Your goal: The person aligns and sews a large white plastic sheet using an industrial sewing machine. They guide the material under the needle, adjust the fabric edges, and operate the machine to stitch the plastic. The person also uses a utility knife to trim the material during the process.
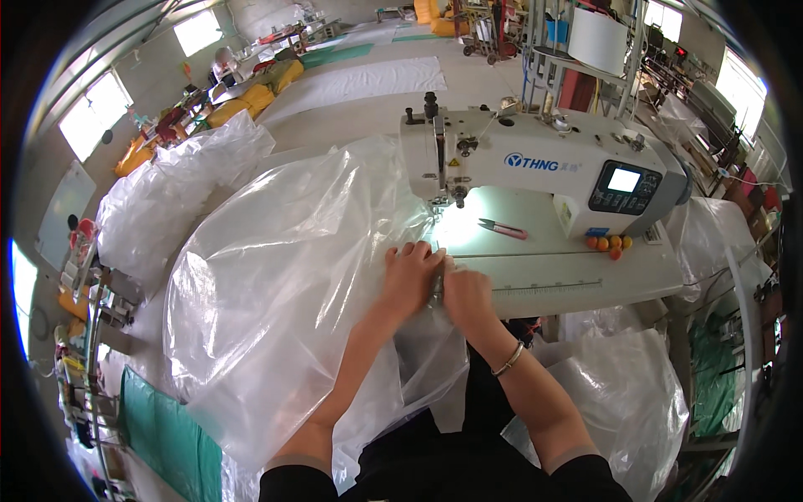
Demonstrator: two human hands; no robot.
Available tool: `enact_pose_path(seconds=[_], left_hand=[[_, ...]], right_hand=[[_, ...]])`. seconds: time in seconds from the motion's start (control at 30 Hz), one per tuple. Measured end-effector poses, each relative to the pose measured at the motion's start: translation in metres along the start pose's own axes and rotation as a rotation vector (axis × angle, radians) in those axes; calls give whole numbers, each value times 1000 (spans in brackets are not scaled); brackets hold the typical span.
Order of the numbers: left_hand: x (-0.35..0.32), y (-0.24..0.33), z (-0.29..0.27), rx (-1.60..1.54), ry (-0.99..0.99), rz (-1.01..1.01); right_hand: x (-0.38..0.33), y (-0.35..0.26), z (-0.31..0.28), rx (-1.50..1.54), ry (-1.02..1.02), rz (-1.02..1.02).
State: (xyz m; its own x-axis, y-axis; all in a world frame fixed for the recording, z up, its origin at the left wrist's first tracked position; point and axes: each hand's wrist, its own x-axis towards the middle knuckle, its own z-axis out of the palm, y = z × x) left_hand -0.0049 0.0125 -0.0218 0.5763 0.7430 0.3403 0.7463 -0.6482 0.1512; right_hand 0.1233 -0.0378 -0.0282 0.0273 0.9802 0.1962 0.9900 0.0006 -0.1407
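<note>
Single head-worn fisheye view, aimed steeply down and forward. Hands (437, 284) and tabletop (569, 272) seen close, near centre; sewing machine (535, 163) just beyond; workshop floor bent toward the rim.

White bench (577, 272) at centre right of the frame. On it: white sewing machine (544, 163) at upper centre, small snips with pink handles (502, 228) just below, a cluster of small orange balls (611, 243) to the right, clear plastic sheeting (293, 251) draped over the left edge.
</note>
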Motion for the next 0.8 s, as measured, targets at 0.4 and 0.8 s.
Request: enact_pose_path(seconds=[0.4, 0.8], left_hand=[[25, -22, 12, 15, 72, 35], [43, -23, 19, 48, 44, -19]], right_hand=[[28, -5, 11, -5, 14, -53], [46, -3, 15, 51, 111, -21]])
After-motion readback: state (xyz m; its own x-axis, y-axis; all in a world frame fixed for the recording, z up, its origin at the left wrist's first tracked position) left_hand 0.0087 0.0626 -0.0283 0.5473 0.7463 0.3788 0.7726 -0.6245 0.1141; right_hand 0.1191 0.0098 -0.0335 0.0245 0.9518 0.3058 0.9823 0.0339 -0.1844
